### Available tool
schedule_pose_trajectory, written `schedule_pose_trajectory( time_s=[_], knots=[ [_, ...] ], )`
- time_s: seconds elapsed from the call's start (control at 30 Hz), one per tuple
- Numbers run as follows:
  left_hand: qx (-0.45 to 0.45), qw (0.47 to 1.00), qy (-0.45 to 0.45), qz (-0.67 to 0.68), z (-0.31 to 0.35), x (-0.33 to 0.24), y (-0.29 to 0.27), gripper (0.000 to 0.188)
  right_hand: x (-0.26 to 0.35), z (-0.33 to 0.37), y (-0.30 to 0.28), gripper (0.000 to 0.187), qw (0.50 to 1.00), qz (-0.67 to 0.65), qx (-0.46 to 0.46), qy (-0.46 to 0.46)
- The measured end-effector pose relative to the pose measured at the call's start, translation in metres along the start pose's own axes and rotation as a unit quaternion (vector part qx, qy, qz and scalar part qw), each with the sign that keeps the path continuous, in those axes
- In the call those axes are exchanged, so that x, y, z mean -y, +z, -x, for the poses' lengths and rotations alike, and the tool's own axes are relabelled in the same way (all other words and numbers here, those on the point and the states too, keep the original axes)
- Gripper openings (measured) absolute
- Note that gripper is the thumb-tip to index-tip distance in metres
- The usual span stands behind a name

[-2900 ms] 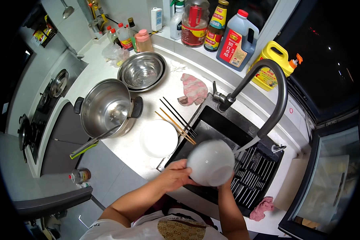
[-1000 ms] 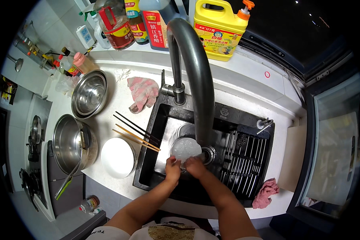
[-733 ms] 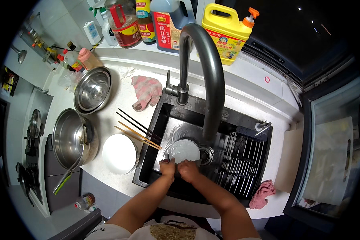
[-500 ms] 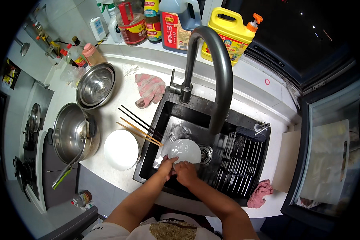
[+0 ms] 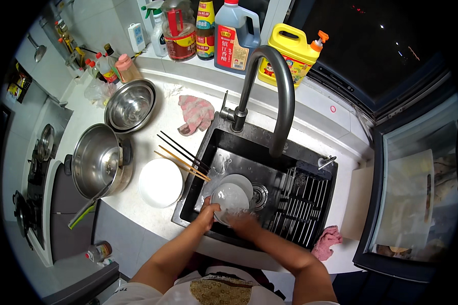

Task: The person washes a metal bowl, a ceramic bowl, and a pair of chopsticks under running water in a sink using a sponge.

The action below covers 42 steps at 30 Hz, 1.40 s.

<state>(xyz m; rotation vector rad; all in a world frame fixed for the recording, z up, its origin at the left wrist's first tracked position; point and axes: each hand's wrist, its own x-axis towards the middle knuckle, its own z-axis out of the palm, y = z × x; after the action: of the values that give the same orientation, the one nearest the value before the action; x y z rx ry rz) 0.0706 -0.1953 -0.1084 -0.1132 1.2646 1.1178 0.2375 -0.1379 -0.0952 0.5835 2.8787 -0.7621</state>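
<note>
Both hands are down in the black sink (image 5: 310, 170), on a white bowl (image 5: 229, 199). The left hand (image 5: 207, 213) pinches the bowl's left rim, with the thumb on the inside. The right hand (image 5: 243, 220) lies on the bowl's lower edge; it is blurred, so I cannot tell how its fingers are placed. A second white bowl (image 5: 239, 181) sits just behind the first one, partly covered by it, near the drain (image 5: 260, 194). The dark curved tap (image 5: 275, 96) arches over the sink, and its mouth ends above the bowls. On the right side of the sink there is a black rack (image 5: 297, 203).

On the white surface (image 5: 152, 132), left of the sink, stands a white plate (image 5: 160, 183). Some chopsticks (image 5: 182, 157) lie beside it, with their tips over the sink's edge. Further left are a steel pot (image 5: 97, 160) and, behind it, a steel bowl (image 5: 131, 105). A pink cloth (image 5: 196, 114) lies near the base of the tap, and another pink rag (image 5: 326, 242) lies on the front right corner of the surface. Along the back wall stand several bottles, among them a yellow jug (image 5: 288, 55) with a pump.
</note>
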Motion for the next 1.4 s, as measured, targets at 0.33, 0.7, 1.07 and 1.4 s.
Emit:
schedule_pose_trajectory(
  time_s=[0.33, 0.7, 1.07, 1.4],
  knots=[
    [0.096, 0.989, -0.046, -0.105, -0.025, -0.023, -0.021, 0.065, -0.047, -0.007, 0.016, 0.03, 0.969, 0.109, -0.128, -0.181],
    [0.009, 0.997, 0.001, 0.07, -0.025, 0.007, -0.005, 0.078, 0.03, -0.022, 0.019, 0.026, 0.983, -0.126, -0.087, 0.097],
    [0.129, 0.988, -0.009, 0.088, -0.018, 0.019, -0.006, 0.064, 0.015, 0.009, 0.008, 0.018, 0.997, 0.022, -0.06, 0.042],
    [0.167, 0.975, -0.135, -0.063, -0.027, -0.021, -0.007, 0.061, -0.042, 0.027, -0.038, 0.017, 0.96, 0.242, -0.044, -0.135]
  ],
)
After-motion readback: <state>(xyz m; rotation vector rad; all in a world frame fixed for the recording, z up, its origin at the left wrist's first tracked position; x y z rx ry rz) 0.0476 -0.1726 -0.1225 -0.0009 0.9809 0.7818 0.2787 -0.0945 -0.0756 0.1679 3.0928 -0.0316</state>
